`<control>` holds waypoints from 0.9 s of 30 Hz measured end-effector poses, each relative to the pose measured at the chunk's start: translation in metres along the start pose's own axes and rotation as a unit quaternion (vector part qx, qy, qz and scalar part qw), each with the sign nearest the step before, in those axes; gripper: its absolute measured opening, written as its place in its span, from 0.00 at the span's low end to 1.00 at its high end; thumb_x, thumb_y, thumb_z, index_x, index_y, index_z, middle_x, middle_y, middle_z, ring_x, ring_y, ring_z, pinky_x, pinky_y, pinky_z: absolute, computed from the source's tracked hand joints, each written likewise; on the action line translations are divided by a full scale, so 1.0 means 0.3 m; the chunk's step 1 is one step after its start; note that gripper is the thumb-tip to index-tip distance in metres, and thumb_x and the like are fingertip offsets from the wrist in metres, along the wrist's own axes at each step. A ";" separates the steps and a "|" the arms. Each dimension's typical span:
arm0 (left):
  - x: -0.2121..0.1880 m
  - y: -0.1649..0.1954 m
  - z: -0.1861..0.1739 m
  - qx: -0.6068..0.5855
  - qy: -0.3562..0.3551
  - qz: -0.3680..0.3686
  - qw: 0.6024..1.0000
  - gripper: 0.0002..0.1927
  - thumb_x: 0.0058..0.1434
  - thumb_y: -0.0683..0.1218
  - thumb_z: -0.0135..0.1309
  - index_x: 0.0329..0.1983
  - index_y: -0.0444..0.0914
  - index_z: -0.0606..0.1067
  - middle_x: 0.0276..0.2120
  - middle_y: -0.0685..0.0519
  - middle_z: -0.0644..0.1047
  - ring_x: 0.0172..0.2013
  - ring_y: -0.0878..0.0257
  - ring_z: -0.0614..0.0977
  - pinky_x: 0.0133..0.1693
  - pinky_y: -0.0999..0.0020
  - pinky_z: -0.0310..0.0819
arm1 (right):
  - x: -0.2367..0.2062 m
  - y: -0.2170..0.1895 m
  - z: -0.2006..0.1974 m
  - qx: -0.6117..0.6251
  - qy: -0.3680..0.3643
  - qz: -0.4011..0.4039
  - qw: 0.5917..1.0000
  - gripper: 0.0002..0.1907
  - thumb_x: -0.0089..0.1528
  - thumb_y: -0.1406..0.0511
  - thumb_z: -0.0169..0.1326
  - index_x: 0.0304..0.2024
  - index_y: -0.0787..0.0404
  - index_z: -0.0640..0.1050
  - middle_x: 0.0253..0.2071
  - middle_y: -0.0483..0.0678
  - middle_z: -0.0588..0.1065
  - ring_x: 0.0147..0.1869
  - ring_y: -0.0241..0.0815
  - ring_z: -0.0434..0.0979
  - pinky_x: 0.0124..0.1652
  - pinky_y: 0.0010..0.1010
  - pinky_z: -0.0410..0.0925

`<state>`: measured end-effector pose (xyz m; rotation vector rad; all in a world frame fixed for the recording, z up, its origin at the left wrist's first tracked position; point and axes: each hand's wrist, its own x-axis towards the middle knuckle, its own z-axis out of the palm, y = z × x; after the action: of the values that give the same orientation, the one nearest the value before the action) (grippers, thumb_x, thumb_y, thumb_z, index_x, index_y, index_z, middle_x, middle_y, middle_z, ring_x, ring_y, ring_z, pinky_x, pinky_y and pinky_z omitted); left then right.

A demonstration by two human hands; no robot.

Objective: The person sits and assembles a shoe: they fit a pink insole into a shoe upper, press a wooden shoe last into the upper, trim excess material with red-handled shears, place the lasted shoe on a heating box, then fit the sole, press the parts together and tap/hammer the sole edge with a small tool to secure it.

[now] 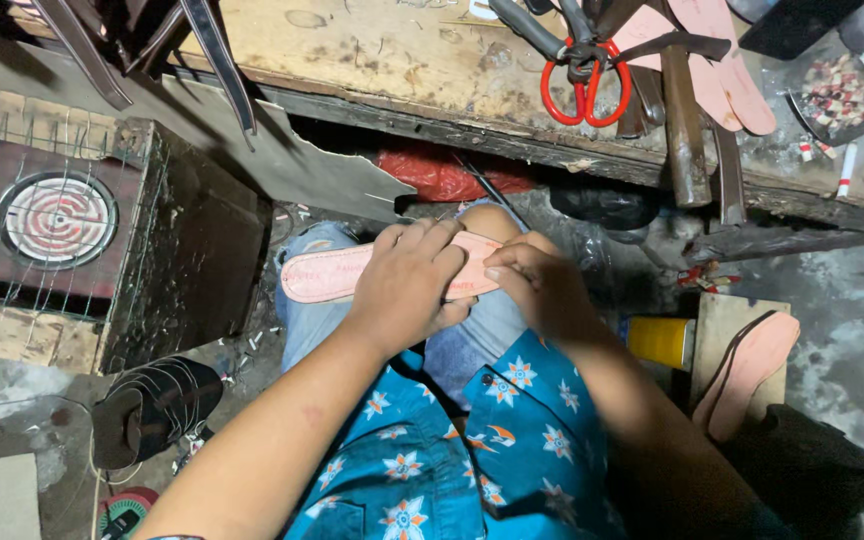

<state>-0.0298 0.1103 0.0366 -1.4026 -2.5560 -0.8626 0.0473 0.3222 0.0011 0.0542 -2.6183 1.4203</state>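
A pink shoe insole (337, 275) is held across the knees at the centre of the frame, apparently so that it is steadied for pressing. Its long axis runs nearly horizontal, with the rounded end directed to the left. The left hand (407, 285) is laid over its middle, fingers curled and gripping it. The right hand (537, 285) is closed on its right end, though the pinch itself is hidden. Red-handled scissors (585, 85) and a hammer (685, 130) are noted on the desk (392, 50) above.

teal star-patterned shirt (432, 470), ripped light jeans (472, 335)
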 end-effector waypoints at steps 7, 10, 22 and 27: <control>-0.006 -0.005 0.007 -0.005 -0.001 0.001 1.000 0.27 0.41 0.54 0.68 0.43 0.37 0.75 0.57 0.42 0.74 0.59 0.47 0.72 0.58 0.50 0.62 | 0.004 -0.017 0.005 -0.040 0.014 -0.019 0.999 0.05 0.60 0.68 0.60 0.37 0.64 0.80 0.37 0.54 0.77 0.38 0.49 0.80 0.39 0.36 0.72; -0.005 -0.004 0.008 -0.002 -0.002 0.001 1.000 0.28 0.42 0.54 0.68 0.43 0.37 0.75 0.58 0.42 0.74 0.59 0.47 0.72 0.58 0.50 0.62 | 0.015 -0.037 0.004 -0.115 0.023 -0.095 0.988 0.05 0.61 0.67 0.59 0.37 0.63 0.79 0.37 0.55 0.77 0.42 0.55 0.80 0.43 0.41 0.72; 0.004 -0.012 0.001 -0.011 -0.017 0.003 1.000 0.27 0.41 0.53 0.68 0.43 0.37 0.75 0.58 0.42 0.73 0.58 0.46 0.72 0.56 0.51 0.62 | 0.033 -0.022 0.028 -0.163 -0.018 -0.052 0.985 0.06 0.61 0.64 0.57 0.33 0.59 0.80 0.36 0.51 0.78 0.40 0.55 0.80 0.41 0.44 0.72; 0.014 -0.008 -0.019 -0.025 -0.025 -0.014 0.999 0.27 0.40 0.52 0.67 0.43 0.37 0.75 0.57 0.44 0.74 0.56 0.48 0.73 0.55 0.51 0.62 | 0.041 -0.013 0.012 -0.129 -0.034 -0.002 0.991 0.07 0.61 0.63 0.57 0.35 0.60 0.81 0.36 0.52 0.79 0.41 0.54 0.81 0.41 0.42 0.73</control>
<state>-0.0351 0.1094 0.0419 -1.4235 -2.6155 -0.9143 0.0352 0.3177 0.0046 0.0790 -2.8324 1.0852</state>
